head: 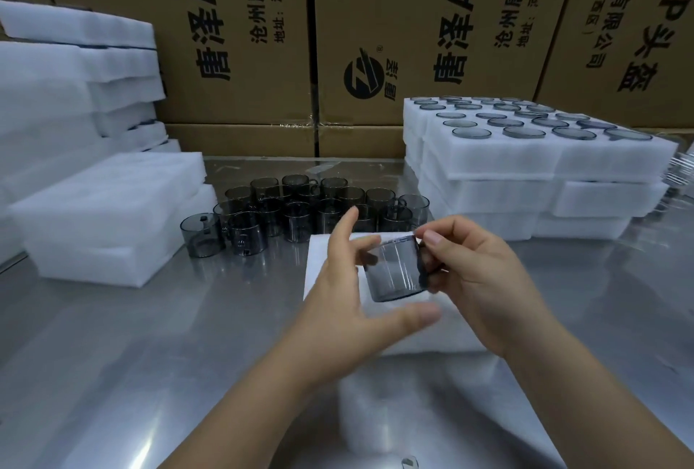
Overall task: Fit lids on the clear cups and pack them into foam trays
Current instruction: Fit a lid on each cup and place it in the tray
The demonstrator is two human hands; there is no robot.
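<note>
A smoky clear cup with a lid on top is held above a white foam tray lying on the steel table. My right hand grips the cup from the right, thumb and fingers curled at its rim and handle side. My left hand is spread beside the cup on the left, fingers straight, thumb stretched under it; whether it touches the cup is unclear. Behind, several unlidded smoky cups stand grouped on the table.
Stacked foam trays filled with lidded cups stand at the right. Empty foam trays are piled at the left, a taller pile behind them. Cardboard boxes wall off the back. The steel table reflects light.
</note>
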